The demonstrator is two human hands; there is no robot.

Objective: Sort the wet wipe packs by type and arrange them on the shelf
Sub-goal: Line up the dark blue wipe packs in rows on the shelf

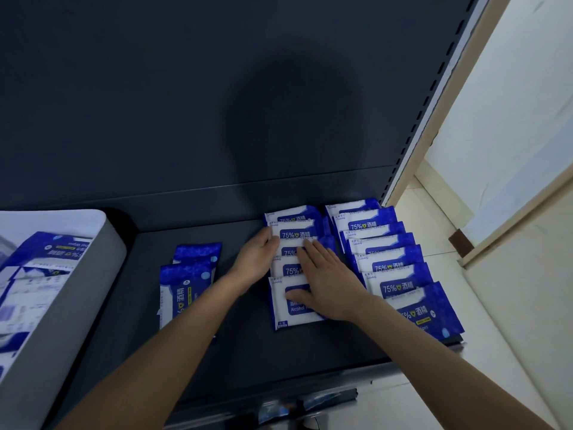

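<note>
your right hand (328,280) lies flat on the middle row of packs (293,214), fingers straight and spread, pointing toward 11 o'clock, gripping nothing. your left hand (257,259) presses the row's 9 o'clock edge with fairly straight fingers, not wrapped around anything as far as i can see. that row overlaps like shingles, running 6 to 12 on the dark shelf (242,336). just beside it at 3 o'clock sits a longer row (390,268) of the same blue-and-white 75% packs. at 9 o'clock, two sideways packs (186,274) overlap each other. further toward 9, a grey bin (93,268) holds more packs.
</note>
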